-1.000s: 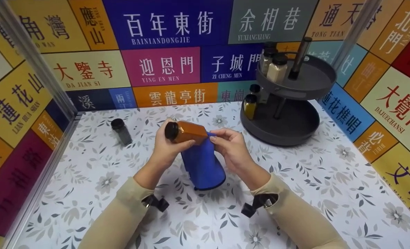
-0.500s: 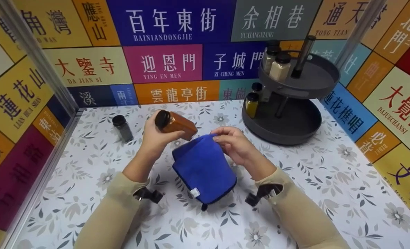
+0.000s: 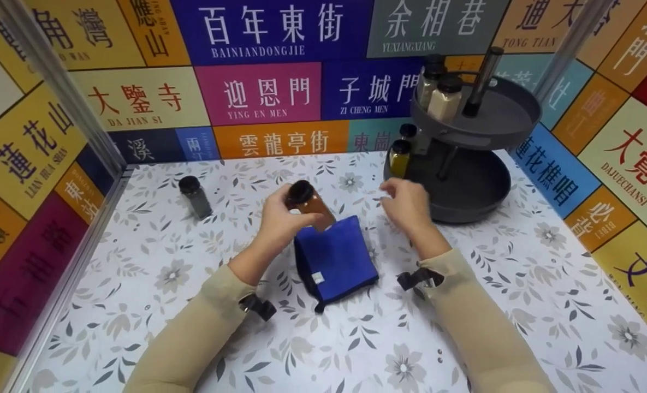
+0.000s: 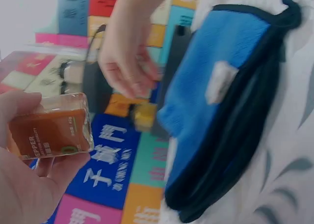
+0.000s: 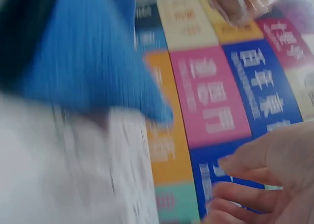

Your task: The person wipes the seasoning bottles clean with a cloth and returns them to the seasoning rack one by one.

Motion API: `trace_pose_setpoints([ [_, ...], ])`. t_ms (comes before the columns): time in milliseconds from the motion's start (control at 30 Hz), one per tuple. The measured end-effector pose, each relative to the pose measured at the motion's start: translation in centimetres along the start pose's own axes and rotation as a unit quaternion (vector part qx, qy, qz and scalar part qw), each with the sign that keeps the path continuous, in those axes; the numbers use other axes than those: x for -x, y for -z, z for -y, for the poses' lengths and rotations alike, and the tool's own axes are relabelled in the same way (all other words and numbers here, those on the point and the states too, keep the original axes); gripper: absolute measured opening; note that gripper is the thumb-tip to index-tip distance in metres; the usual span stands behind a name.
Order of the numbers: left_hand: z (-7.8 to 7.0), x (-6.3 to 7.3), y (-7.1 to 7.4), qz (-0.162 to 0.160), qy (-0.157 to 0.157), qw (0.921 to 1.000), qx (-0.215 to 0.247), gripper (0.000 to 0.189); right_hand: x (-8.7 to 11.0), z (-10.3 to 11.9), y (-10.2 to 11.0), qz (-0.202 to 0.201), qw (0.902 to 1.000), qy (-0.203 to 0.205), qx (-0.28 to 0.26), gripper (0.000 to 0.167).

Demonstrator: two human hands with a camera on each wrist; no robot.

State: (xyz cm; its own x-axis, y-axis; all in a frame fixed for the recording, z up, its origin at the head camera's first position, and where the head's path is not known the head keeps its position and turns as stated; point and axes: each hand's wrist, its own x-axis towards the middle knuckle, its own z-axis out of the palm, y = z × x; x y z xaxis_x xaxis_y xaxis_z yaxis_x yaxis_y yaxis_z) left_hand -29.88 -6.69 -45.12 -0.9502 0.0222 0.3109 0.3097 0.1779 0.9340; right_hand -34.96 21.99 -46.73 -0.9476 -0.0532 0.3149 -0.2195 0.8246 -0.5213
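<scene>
A spice jar (image 3: pixel 319 212) of orange-brown powder, with a black lid and the word "PEPPER" partly legible in the left wrist view, is gripped in my left hand (image 3: pixel 284 219), thumb on one side. It tilts with its lid toward the upper left. Just below its base sits a folded blue cloth (image 3: pixel 338 256) with dark edging and a small white tag. My right hand (image 3: pixel 408 208) is apart from the cloth, to its upper right, fingers loosely bent around nothing. In the right wrist view the cloth (image 5: pixel 93 57) is blurred.
A dark two-tier round rack (image 3: pixel 479 204) stands at the back right, overlapped by the right hand in the head view. Several jars stand on it, including a cream one (image 3: pixel 444 101) and a yellow one (image 3: pixel 399 158). A dark-filled jar (image 3: pixel 196 199) stands at the left.
The right hand has let go of the cloth and moved up and right toward the rack. The left hand has carried the jar rightward over the cloth, which has unfolded from its earlier bunched shape.
</scene>
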Motion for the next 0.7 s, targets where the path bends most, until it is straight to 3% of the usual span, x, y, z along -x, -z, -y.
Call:
trace_pose_setpoints([
  [67,0.2,-0.5,-0.9,0.014,0.0,0.9998,-0.014,0.043,-0.5,-1.4,0.5,-0.03,0.9989,-0.014,0.033,0.026],
  [167,0.1,-1.5,-2.3,0.031,-0.006,0.9993,-0.02,0.043,-0.9,-3.6,0.7,-0.04,0.9969,-0.028,0.062,0.029],
  [367,-0.2,-4.1,-5.6,0.039,-0.013,0.9989,-0.025,0.044,-1.1,-6.4,0.8,-0.051,0.9966,-0.05,0.042,0.018],
  [500,-0.1,-5.8,-8.5,0.025,0.002,0.9989,-0.041,0.041,-1.3,-7.2,1.6,-0.047,0.9957,-0.071,0.037,0.013],
  [700,0.3,-8.5,-13.0,-0.026,0.022,0.9975,-0.062,0.034,-1.7,-7.6,3.1,-0.01,0.9963,-0.071,0.047,0.01],
])
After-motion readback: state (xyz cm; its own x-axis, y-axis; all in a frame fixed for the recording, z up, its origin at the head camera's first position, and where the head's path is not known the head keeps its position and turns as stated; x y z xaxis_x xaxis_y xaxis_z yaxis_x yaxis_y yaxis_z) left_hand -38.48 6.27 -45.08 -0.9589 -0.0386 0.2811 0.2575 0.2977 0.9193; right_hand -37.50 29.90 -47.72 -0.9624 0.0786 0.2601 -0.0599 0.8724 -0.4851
